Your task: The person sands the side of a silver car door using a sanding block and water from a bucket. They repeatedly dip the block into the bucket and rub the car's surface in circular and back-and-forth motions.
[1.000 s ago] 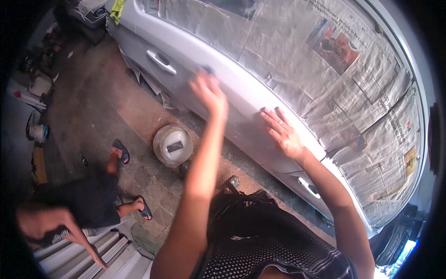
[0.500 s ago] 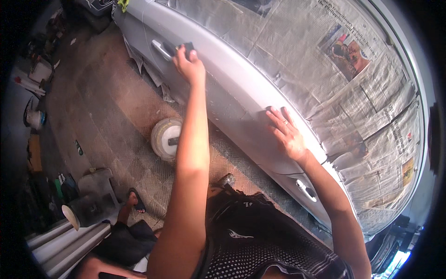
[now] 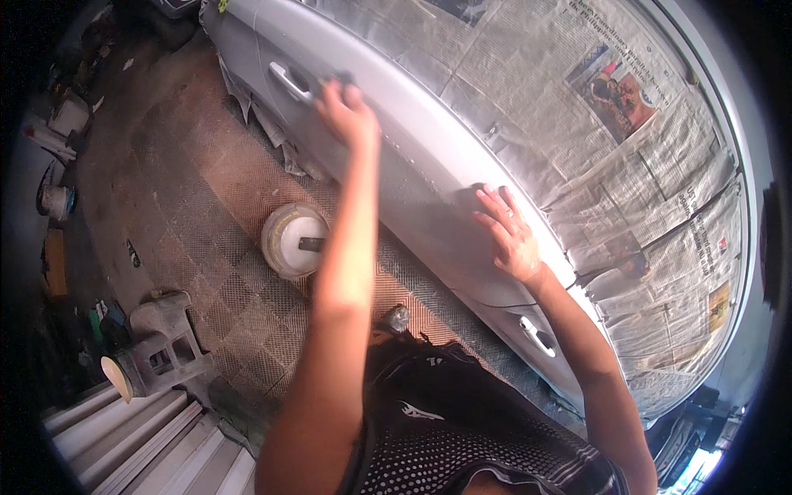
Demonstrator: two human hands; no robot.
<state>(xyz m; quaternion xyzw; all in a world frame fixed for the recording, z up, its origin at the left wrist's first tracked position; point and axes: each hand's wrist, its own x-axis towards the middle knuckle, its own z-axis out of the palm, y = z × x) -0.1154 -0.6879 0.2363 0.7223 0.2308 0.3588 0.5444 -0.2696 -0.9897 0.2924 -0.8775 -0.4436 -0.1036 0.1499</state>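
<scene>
My left hand (image 3: pixel 351 120), slightly blurred, is closed on a small dark pad (image 3: pixel 342 78), pressed against the silver-grey car door (image 3: pixel 437 194) just right of the far door handle (image 3: pixel 289 82). What kind of pad it is cannot be made out. Lower down the same car side, my right hand (image 3: pixel 513 239) lies with its palm on the panel, fingers stretched out and a ring on one of them. Small droplets dot the panel between the two hands. A second door handle (image 3: pixel 538 337) sits below my right hand.
Newspaper sheets (image 3: pixel 561 99) cover the windows and upper car. A round white tub (image 3: pixel 289 247) with a dark object in it stands on the chequered floor (image 3: pixel 190 198), left of the car. A grey stool (image 3: pixel 165 342) and long pale slats (image 3: pixel 157 437) occupy the lower left.
My left hand has shifted slightly right and toward me with the pad. My right hand stays nearly in place. Another person's leg and sandalled foot have left the lower left.
</scene>
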